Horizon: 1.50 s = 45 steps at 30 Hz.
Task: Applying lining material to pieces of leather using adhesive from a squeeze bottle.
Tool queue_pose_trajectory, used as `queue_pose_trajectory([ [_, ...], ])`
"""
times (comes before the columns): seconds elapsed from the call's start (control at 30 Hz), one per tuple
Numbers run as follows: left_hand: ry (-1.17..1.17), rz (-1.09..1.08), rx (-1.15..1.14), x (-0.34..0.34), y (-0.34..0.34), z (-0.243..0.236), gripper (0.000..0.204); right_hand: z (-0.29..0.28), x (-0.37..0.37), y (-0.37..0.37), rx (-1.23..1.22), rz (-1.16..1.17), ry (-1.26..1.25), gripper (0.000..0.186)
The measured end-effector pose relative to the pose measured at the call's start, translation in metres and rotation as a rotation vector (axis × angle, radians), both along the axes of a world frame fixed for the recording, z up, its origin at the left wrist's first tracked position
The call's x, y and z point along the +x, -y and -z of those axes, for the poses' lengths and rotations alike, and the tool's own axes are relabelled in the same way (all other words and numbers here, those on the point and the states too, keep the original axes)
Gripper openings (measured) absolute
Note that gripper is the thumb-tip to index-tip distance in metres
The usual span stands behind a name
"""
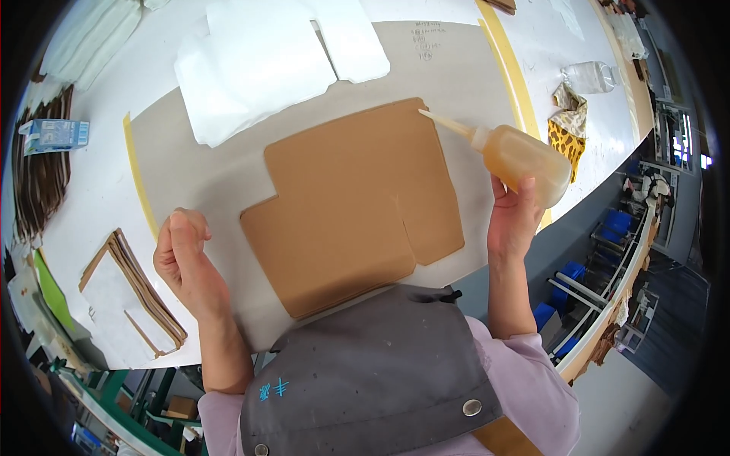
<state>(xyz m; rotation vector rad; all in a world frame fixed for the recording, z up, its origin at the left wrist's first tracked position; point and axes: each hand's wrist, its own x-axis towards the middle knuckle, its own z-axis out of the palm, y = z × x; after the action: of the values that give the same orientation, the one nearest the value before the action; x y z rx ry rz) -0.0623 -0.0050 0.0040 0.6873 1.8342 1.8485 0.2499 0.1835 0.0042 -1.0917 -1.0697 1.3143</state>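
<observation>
My right hand (511, 216) is wrapped round a soft clear squeeze bottle (526, 161) of amber liquid, which looks like glue. The bottle lies tilted, its long thin nozzle pointing left, with the tip at the upper right corner of a flat brown piece (346, 201). This piece looks like leather, has a notch on its left side and a slit at lower right, and rests on a grey sheet (220, 182). Left of it, my left hand (182, 247) hovers with curled fingers, closed, and nothing shows in it.
White cut pieces (266, 68) lie at the far side. Stacked brown-edged pieces (137, 296) sit at left, near a blue box (57, 137) on dark brown strips. Yellow tape (509, 68) edges the sheet. A leopard-print cloth (566, 140) and a clear plastic bottle (589, 77) are at right.
</observation>
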Motion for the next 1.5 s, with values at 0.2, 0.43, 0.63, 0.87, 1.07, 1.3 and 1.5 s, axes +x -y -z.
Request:
queue_pose_trajectory([
  [0.2, -0.015, -0.003, -0.022, 0.007, -0.012, -0.007, 0.028, -0.002, -0.005, -0.002, -0.036, 0.028, 0.014, 0.056],
  [0.43, -0.066, 0.016, -0.018, 0.006, -0.007, -0.006, 0.023, -0.005, -0.012, 0.0, -0.051, 0.072, 0.04, 0.058],
  [0.63, -0.039, -0.004, 0.042, 0.006, -0.004, -0.007, 0.03, -0.001, -0.018, 0.009, -0.058, 0.031, 0.054, 0.053],
  [0.87, -0.094, -0.033, -0.026, 0.011, -0.004, -0.018, 0.037, 0.004, -0.042, 0.029, -0.058, -0.15, 0.076, 0.052],
  [1.07, -0.049, -0.012, 0.023, 0.007, 0.005, -0.014, 0.035, 0.003, -0.083, 0.043, -0.068, -0.377, 0.045, 0.057],
  [1.3, 0.026, -0.144, 0.222, 0.004, -0.005, -0.013, 0.032, -0.002, -0.095, 0.018, 0.017, -0.45, 0.11, 0.061],
  [1.5, -0.011, -0.047, 0.117, 0.002, 0.005, -0.007, 0.035, -0.011, -0.073, 0.004, 0.025, -0.559, 0.2, 0.062],
])
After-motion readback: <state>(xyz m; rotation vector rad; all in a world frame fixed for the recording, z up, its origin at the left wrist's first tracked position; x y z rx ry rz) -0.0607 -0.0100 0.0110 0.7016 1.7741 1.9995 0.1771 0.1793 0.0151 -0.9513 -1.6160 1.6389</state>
